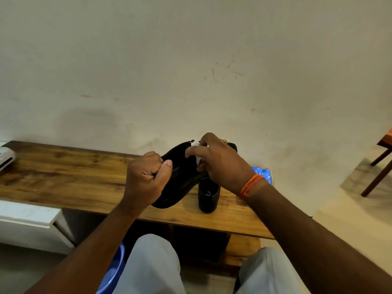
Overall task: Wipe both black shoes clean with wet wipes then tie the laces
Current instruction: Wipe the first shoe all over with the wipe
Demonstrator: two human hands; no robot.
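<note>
My left hand (146, 179) grips a black shoe (180, 183) and holds it tilted above the wooden bench (74, 177), its sole side turned towards me. My right hand (220, 162) presses a white wet wipe (198, 159) against the shoe's far end. A second black shoe (208, 196) stands upright on the bench just below my right hand, its opening facing up. A blue wet wipe pack (263, 174) lies on the bench behind my right wrist, mostly hidden by it.
A plain wall rises right behind the bench. A white device (6, 157) lies at the bench's far left. A white ledge (31, 217) sits lower left, a blue tub (114, 270) by my knee, and wooden chair legs (377, 166) stand at the right.
</note>
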